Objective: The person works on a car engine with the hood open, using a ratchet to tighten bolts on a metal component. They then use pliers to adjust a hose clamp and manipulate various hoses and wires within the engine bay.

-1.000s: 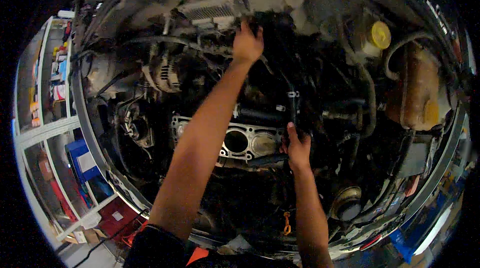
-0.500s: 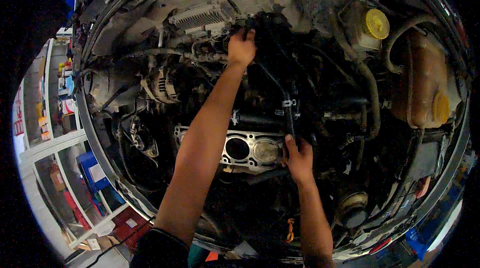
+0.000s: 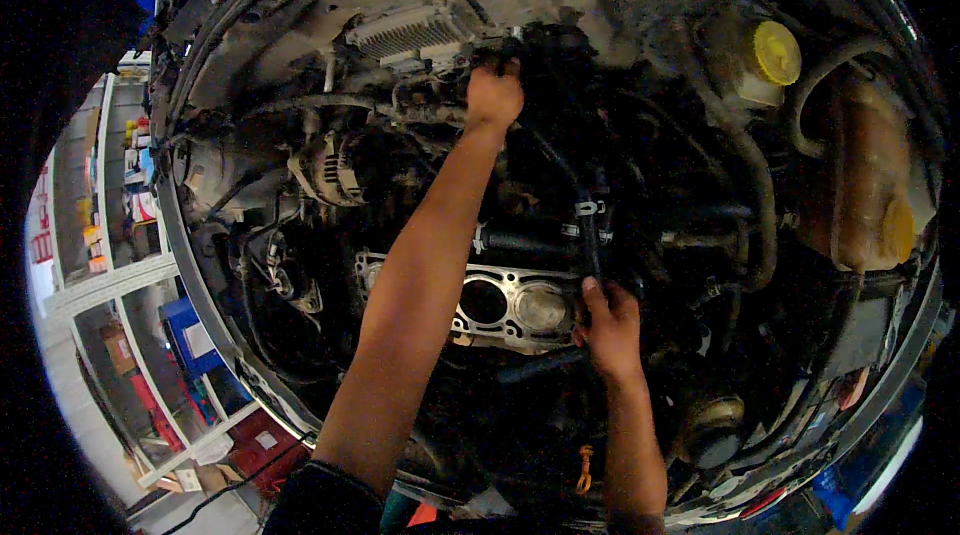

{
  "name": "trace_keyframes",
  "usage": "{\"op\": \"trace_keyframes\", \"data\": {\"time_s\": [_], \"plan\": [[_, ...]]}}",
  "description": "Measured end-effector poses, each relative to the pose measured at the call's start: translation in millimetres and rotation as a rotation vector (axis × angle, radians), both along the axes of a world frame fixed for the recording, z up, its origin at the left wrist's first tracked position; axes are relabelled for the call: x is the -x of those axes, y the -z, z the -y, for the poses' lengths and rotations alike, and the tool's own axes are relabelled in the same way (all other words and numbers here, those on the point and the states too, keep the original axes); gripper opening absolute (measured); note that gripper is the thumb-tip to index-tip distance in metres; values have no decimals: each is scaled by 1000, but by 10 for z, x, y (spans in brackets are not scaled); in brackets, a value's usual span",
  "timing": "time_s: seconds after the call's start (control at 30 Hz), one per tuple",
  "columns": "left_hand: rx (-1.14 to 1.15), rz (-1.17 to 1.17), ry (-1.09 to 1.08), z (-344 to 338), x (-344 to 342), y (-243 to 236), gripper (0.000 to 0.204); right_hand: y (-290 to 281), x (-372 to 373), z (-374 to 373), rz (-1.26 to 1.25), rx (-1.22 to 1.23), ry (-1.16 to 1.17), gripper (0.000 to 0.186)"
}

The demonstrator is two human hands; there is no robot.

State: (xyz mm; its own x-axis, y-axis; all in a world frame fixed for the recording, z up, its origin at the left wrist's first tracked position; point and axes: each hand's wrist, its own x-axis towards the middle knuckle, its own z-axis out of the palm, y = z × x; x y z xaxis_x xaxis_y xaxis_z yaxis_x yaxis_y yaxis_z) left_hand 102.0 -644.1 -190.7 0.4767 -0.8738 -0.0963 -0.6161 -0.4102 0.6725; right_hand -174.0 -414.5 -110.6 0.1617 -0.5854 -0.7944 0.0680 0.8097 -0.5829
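Deep in an engine bay, my left hand (image 3: 495, 97) reaches to the far middle, its fingers curled round something dark beside a finned metal control unit (image 3: 420, 35). What those fingers hold is lost in shadow. My right hand (image 3: 613, 327) is closed on the lower end of a black hose (image 3: 590, 230), thumb on top, just right of the open engine block. A metal clip (image 3: 590, 207) sits on this hose above the hand. The block's bare deck (image 3: 508, 280) shows a dark cylinder bore (image 3: 484, 302) and a piston (image 3: 543, 308); my left forearm covers its left part.
To the right stand a brownish coolant tank (image 3: 868, 170) and a reservoir with a yellow cap (image 3: 777, 53). An alternator (image 3: 332, 170) lies left of my forearm. An orange strap (image 3: 585, 468) hangs near the front edge. Shelves (image 3: 105, 280) with boxes stand outside, left.
The view has shifted slightly, so the engine bay sits a little further right. My left hand has turned a little, knuckles more upward; my right hand keeps its grip on the hose.
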Motion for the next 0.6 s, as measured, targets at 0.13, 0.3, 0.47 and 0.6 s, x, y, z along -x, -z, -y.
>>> {"op": "trace_keyframes", "data": {"time_s": [0.13,0.3,0.47,0.6], "plan": [[-112,99,189,87,-108,119,36,276,-50,-157,-111,268,-55,27],[-37,233,198,19,-466,499,40,51,-117,-54,51,110,-52,23],[-233,332,163,227,138,78,35,-31,-68,14,67,52,122,24],[-386,750,529,393,-196,63,29,-405,-136,251,57,6,62,26]]}}
